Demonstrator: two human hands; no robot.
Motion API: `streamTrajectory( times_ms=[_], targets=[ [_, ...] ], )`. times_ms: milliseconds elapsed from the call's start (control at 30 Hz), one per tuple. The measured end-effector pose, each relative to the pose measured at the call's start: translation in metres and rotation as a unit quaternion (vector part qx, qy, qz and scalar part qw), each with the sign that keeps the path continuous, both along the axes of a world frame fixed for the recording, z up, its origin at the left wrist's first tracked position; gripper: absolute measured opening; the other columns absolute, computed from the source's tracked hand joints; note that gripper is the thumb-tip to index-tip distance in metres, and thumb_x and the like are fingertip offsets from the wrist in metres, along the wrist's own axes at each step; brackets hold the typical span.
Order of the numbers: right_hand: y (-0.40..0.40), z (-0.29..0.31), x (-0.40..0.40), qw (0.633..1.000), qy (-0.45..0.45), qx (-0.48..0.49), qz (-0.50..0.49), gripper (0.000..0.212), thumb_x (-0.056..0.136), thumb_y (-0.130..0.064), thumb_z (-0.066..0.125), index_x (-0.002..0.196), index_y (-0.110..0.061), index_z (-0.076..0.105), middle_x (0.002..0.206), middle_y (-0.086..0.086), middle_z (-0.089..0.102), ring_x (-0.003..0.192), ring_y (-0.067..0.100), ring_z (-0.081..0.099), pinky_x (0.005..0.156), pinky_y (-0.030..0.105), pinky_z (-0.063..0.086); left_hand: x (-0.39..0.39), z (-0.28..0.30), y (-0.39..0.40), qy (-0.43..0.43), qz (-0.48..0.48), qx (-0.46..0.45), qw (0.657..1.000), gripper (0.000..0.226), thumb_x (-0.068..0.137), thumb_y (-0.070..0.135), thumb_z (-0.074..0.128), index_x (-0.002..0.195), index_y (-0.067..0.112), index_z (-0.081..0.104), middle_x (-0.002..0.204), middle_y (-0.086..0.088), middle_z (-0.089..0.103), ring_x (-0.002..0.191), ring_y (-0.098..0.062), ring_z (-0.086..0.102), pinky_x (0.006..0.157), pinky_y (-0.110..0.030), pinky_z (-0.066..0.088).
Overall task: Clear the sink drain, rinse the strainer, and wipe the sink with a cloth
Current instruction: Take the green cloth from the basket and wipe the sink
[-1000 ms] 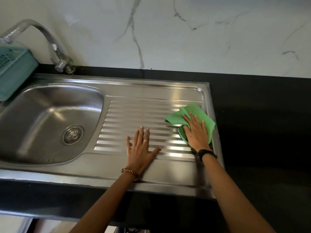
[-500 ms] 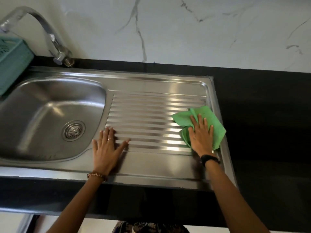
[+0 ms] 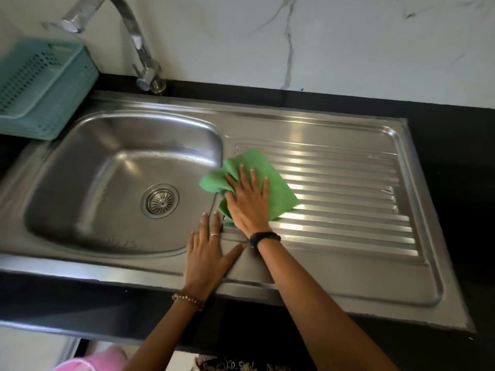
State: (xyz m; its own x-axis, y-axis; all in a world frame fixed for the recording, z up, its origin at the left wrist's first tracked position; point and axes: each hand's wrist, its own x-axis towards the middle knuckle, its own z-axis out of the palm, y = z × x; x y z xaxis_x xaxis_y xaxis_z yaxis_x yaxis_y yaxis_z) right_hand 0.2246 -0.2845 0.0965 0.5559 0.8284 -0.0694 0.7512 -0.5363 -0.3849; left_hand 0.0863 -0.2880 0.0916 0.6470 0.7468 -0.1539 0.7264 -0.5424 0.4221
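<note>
A steel sink point(image 3: 112, 124) with a ribbed drainboard point(image 3: 348, 199) fills the view. Its round strainer point(image 3: 160, 200) sits in the drain at the basin's bottom. A green cloth point(image 3: 278, 188) lies bunched at the drainboard's left end, beside the basin's rim. My right hand point(image 3: 247, 203) presses flat on the cloth with fingers spread. My left hand point(image 3: 206, 255) rests flat on the steel front rim just below it, fingers straight, thumb out toward the right wrist.
A curved chrome tap point(image 3: 134, 41) stands behind the basin. A teal perforated basket point(image 3: 40, 84) sits at the basin's back left. Black countertop point(image 3: 455, 156) surrounds the sink, with a marble wall behind. Something pink point(image 3: 91, 361) shows below the counter edge.
My right hand has slid the green cloth leftward from the drainboard's right end to its left end by the basin. My left hand stays flat on the front rim; the view shifted.
</note>
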Motion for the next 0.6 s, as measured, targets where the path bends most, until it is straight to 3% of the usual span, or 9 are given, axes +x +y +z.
streamTrajectory(
  times_ms=[133,233,300,367,467,600],
  targets=[
    [0.016,0.002,-0.021,0.989,-0.028,-0.028,0.140,0.047,0.096,-0.032,0.030,0.142,-0.025,0.033,0.157,0.001,0.022,0.146,0.023,0.010,0.117,0.051,-0.003,-0.006,0.002,-0.001,-0.004,0.007,-0.003,1.000,0.094,0.080,0.060,0.049,0.147,0.008,0.009,0.156,-0.012,0.015,0.142,-0.022,0.020,0.115,-0.035,0.016],
    [0.006,0.004,-0.017,0.983,0.002,-0.030,0.182,0.046,0.098,-0.026,0.027,0.144,-0.022,0.028,0.158,0.001,0.019,0.146,0.023,0.008,0.118,0.052,-0.003,-0.011,0.002,-0.001,0.001,0.006,0.007,1.000,0.096,0.079,0.066,0.044,0.147,0.007,0.010,0.155,-0.011,0.019,0.140,-0.023,0.025,0.114,-0.034,0.020],
    [-0.011,0.004,-0.016,0.985,0.047,-0.003,0.167,0.046,0.098,-0.026,0.028,0.145,-0.024,0.027,0.158,0.000,0.019,0.146,0.020,0.009,0.119,0.048,-0.004,-0.011,0.004,-0.001,0.003,0.005,0.005,1.000,0.095,0.079,0.066,0.045,0.147,0.009,0.011,0.155,-0.010,0.020,0.140,-0.022,0.026,0.114,-0.034,0.021],
    [-0.032,0.003,-0.013,0.988,0.038,0.012,0.151,0.048,0.099,-0.030,0.030,0.146,-0.028,0.023,0.158,-0.002,0.017,0.146,0.017,0.009,0.118,0.043,-0.006,-0.010,0.007,-0.001,0.015,0.004,0.001,1.000,0.093,0.081,0.064,0.046,0.147,0.010,0.010,0.155,-0.011,0.019,0.141,-0.022,0.023,0.115,-0.037,0.016],
    [-0.065,0.001,0.005,0.995,0.023,0.017,0.100,0.049,0.098,-0.031,0.032,0.146,-0.028,0.022,0.158,-0.002,0.018,0.146,0.017,0.011,0.118,0.042,-0.004,-0.007,0.011,-0.008,0.037,-0.004,-0.018,0.999,0.092,0.082,0.062,0.046,0.148,0.016,0.003,0.157,-0.013,0.003,0.145,-0.028,0.005,0.116,-0.047,0.001],
    [-0.114,-0.001,0.042,1.000,0.004,0.013,0.021,0.049,0.098,-0.032,0.032,0.146,-0.029,0.019,0.158,-0.002,0.018,0.146,0.017,0.011,0.118,0.042,-0.001,0.018,0.015,-0.034,0.044,-0.107,0.001,0.993,0.092,0.080,0.066,0.045,0.147,0.027,-0.004,0.157,-0.009,-0.013,0.143,-0.032,-0.013,0.112,-0.052,-0.013]
  ],
)
